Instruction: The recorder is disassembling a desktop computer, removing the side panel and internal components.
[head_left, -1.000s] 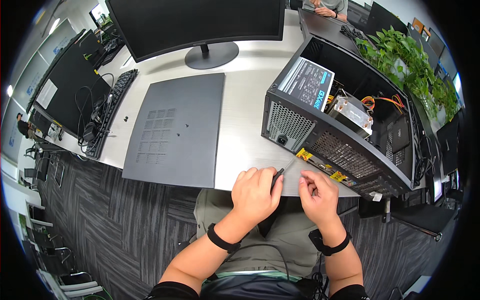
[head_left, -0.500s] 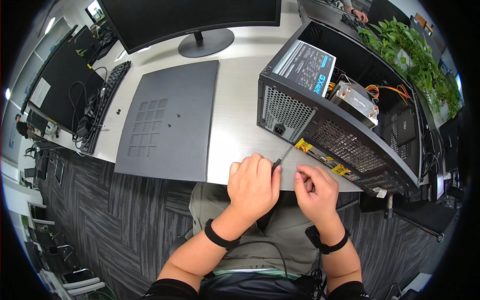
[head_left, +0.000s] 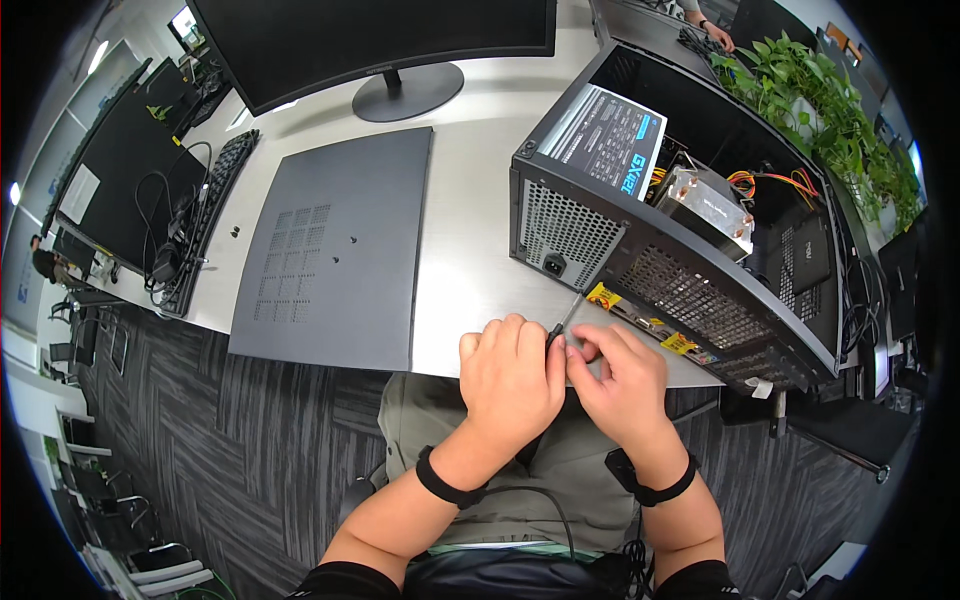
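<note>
My left hand is wrapped round the dark handle of a screwdriver, whose thin metal shaft points up and away toward the lower rear edge of the computer case. Close beside it, my right hand has its fingers curled and its thumb by the screwdriver handle; anything between those fingers is too small to make out. The case lies on its side, open on top, showing a power supply and a metal heatsink cooler. Yellow tags hang along its back.
A dark side panel lies on the desk to the left, with two small screws on it. More screws sit beside a keyboard. A monitor stands behind; green plants and another person's hand are at the far right.
My right hand has moved left, bringing its thumb up to the screwdriver handle next to my left thumb. My left hand keeps its grip; the view has shifted slightly.
</note>
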